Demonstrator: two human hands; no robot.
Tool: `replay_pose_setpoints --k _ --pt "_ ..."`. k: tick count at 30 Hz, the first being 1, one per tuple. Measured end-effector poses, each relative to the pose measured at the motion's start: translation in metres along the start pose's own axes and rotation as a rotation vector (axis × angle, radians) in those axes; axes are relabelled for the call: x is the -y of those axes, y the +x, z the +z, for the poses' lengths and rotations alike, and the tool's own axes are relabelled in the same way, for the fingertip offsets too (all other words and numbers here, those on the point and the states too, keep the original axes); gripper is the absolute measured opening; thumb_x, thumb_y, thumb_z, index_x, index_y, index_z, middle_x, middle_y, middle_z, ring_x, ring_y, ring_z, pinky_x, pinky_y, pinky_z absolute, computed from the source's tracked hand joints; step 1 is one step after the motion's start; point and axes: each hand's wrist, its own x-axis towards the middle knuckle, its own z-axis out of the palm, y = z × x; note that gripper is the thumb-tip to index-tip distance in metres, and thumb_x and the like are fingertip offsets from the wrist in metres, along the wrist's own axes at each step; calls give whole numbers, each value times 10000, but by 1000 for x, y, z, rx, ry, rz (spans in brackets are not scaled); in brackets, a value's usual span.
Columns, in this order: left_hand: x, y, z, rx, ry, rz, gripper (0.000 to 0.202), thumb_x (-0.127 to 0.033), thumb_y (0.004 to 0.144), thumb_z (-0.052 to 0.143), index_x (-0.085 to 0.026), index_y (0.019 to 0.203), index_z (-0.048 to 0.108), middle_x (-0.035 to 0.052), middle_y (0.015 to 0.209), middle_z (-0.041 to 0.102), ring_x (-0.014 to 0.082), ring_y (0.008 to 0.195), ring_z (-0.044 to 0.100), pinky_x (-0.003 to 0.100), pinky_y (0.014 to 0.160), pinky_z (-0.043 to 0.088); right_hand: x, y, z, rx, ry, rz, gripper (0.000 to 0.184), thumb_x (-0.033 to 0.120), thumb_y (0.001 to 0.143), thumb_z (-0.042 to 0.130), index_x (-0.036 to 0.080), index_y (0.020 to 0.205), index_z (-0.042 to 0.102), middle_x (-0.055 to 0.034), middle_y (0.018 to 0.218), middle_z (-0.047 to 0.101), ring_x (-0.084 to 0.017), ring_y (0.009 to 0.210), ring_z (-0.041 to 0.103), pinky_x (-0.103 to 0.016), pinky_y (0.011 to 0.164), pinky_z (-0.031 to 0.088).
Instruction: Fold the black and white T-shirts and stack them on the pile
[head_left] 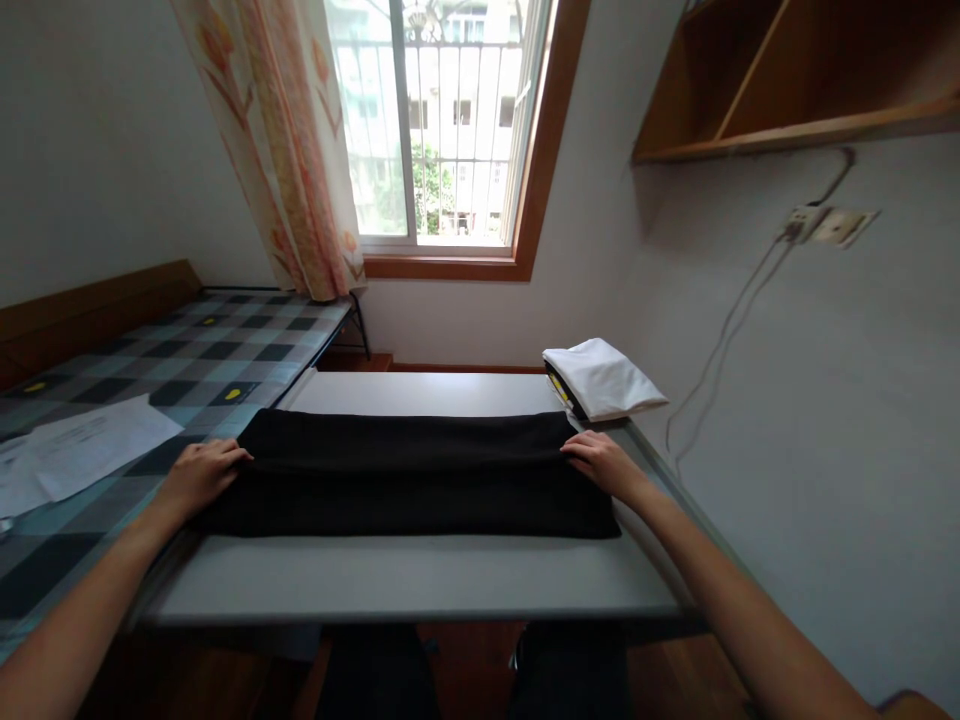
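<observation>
A long strip of folded black cloth (pixel 412 478) lies crosswise on the white table (pixel 427 578), with a fold line running along its middle. At its left end, my left hand (pixel 201 474) has its fingers closed on the edge of the cloth. My right hand (pixel 604 464) grips the opposite end in the same way, thumb and fingers pressed together. What kind of garment or fabric piece it is, I cannot tell. Beyond the right hand, a folded white cloth (pixel 600 378) rests on something dark and yellow at the table's back right corner.
A bed with a checked mattress (pixel 247 345) adjoins the table on the left, with paper sheets (pixel 82 455) on it. A wall with hanging cables (pixel 720 350) borders the right side. A wooden shelf (pixel 802 135) juts out above. Behind are a window and a curtain (pixel 289 150).
</observation>
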Motion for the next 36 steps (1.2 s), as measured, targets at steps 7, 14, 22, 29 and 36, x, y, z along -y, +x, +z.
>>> replay_pose_setpoints --k 7,14,22,29,36 --pt "-18 0 -5 0 -8 114 395 -239 764 503 -248 1123 668 86 1149 659 287 1094 575 447 958 380 1 -3 -5 44 25 11 225 113 822 598 228 946 745 -69 980 682 -226 919 640 -393 862 512" --pt "-60 3 -4 -8 -134 262 366 -230 791 465 -243 1084 684 78 1056 664 256 943 633 382 855 449 1 -1 -3 24 50 50 253 117 796 626 229 998 729 -66 986 691 -231 929 649 -388 865 521" --pt "-66 9 -10 26 -299 276 211 -275 802 482 -237 878 676 47 966 661 211 831 641 324 776 483 0 0 -13 30 -5 5 197 125 818 603 229 914 740 -61 951 691 -223 891 638 -383 831 516" --pt "-59 3 -3 29 -323 285 270 -236 785 463 -241 958 670 55 980 649 213 886 628 318 813 488 1 -1 -11 113 56 50 246 111 793 580 229 922 753 -61 971 705 -215 883 662 -358 834 530" --pt "-28 -5 11 -39 -235 201 307 -240 763 467 -233 995 668 81 1023 660 264 967 618 379 862 480 4 11 -35 145 208 159 253 126 813 544 208 944 745 -55 956 701 -192 870 662 -309 837 518"
